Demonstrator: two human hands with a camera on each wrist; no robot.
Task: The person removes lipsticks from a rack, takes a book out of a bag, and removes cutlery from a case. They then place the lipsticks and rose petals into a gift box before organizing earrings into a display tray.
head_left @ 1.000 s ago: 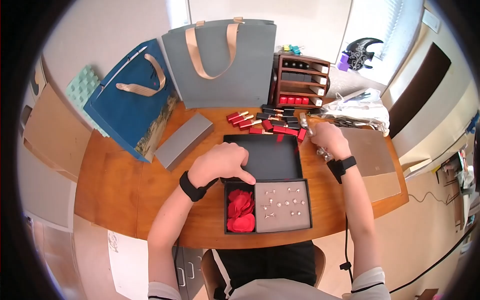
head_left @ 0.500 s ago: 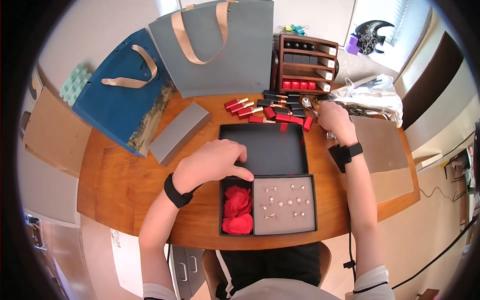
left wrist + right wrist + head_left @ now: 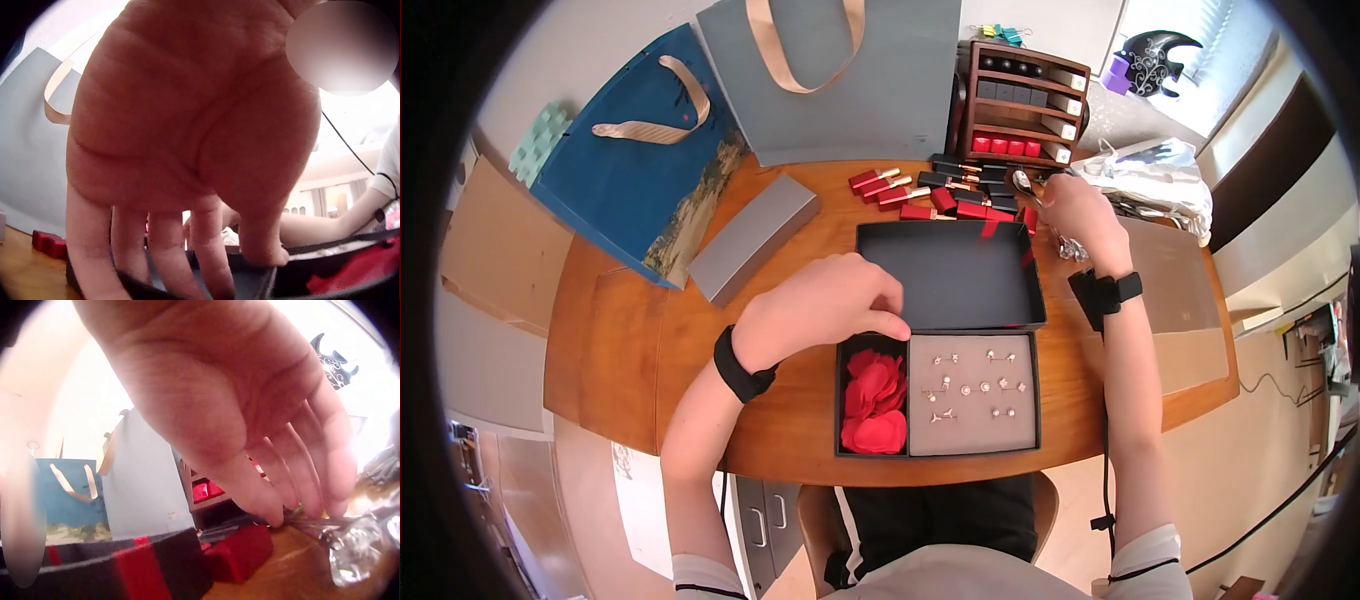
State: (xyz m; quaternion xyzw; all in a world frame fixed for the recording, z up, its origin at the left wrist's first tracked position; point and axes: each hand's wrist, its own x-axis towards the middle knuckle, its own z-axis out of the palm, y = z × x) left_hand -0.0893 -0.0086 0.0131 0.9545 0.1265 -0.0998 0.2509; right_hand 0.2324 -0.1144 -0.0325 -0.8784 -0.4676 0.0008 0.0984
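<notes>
My left hand (image 3: 820, 308) hovers over the left side of the black box, fingers loosely bent beside the black lid (image 3: 960, 275) and thumb tip at the box's rim. The lower black box (image 3: 1037, 400) holds red petals (image 3: 873, 400) in its left part and a grey pad (image 3: 975, 437) with several small earrings in its right part. My right hand (image 3: 1085, 222) pinches a thin silver spoon, its bowl (image 3: 1022, 182) showing past the fingers. Below that hand lies a clear crystal-like piece (image 3: 354, 550).
Red and black lipsticks (image 3: 950, 200) lie behind the lid. A small wooden rack (image 3: 1022, 105) stands at the back, a large grey bag (image 3: 840, 110) and a blue bag (image 3: 640, 150) at the left. A grey long box (image 3: 755, 235) and a brown board (image 3: 1160, 290) flank the lid.
The head view has tilted down, so the scene sits higher. The lid has shifted slightly right against the lower box. Both hands keep nearly the same places.
</notes>
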